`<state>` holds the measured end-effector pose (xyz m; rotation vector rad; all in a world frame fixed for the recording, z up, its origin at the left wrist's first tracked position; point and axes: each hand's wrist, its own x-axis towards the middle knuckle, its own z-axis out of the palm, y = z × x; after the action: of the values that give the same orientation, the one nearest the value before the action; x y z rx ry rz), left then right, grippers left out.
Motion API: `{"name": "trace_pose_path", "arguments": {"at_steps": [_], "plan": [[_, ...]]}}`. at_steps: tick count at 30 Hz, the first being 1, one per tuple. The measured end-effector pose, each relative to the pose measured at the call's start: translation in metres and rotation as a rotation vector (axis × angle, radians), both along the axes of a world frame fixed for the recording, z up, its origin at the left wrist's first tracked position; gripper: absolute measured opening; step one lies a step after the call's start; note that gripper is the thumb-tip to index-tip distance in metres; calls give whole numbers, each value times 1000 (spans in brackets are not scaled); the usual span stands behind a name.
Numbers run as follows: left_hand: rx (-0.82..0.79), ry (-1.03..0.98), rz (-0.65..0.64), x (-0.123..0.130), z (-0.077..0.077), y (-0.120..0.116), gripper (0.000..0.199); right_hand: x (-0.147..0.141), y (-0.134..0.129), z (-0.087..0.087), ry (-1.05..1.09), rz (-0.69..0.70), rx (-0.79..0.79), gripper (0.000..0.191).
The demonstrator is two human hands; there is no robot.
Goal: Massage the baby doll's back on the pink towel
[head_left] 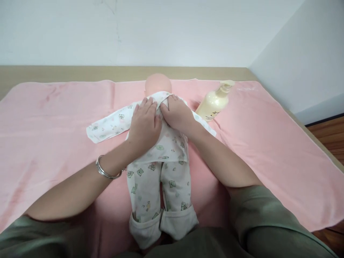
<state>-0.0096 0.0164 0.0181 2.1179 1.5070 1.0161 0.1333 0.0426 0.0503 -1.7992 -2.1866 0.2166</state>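
A baby doll (158, 83) lies along the middle of a pink blanket, its head at the far end. It wears a white printed top (172, 143) and matching trousers (145, 182) with turned-up cuffs. My left hand (146, 123) rests flat on the upper left of the top, fingers stretched out. On the upper right, close to the collar, lies my right hand (176, 111), also flat with its fingers extended. Both hands touch the fabric and cover part of the chest. One sleeve spreads out to the left; the other is partly behind my right forearm.
The pink blanket (53, 143) covers most of the table (80, 72). A cream pump bottle (213, 102) leans to the right beside the doll's right-side sleeve. White walls (172, 32) stand behind the table and at the right. Brown wood (328, 130) shows beyond the right edge.
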Motion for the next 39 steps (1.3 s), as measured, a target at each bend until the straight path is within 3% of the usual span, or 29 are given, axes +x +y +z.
{"name": "trace_pose_path", "arguments": {"at_steps": [4,10,13,18,20,27,30,35,39], "plan": [[-24,-7,16,-3,-4,6,44,-5,-9,3,-59,-7,16,47],[-64,-50,85,-18,-8,37,23,-12,-38,0,-239,91,147,45],[-21,7,82,-12,-5,22,26,-4,-22,-1,-158,98,96,40],[19,157,28,0,1,-8,50,6,4,4,30,37,-63,48],[-24,192,48,-1,5,-5,51,2,-1,6,2,44,-74,48],[-197,206,154,-18,18,37,28,-17,-43,5,-125,136,15,53],[-128,246,147,-15,13,30,32,-9,-30,5,-31,148,-17,43],[48,299,48,-2,2,0,55,7,4,2,93,-24,-70,47],[-47,286,53,-7,8,11,51,-5,-12,2,-17,-36,-35,49]]}}
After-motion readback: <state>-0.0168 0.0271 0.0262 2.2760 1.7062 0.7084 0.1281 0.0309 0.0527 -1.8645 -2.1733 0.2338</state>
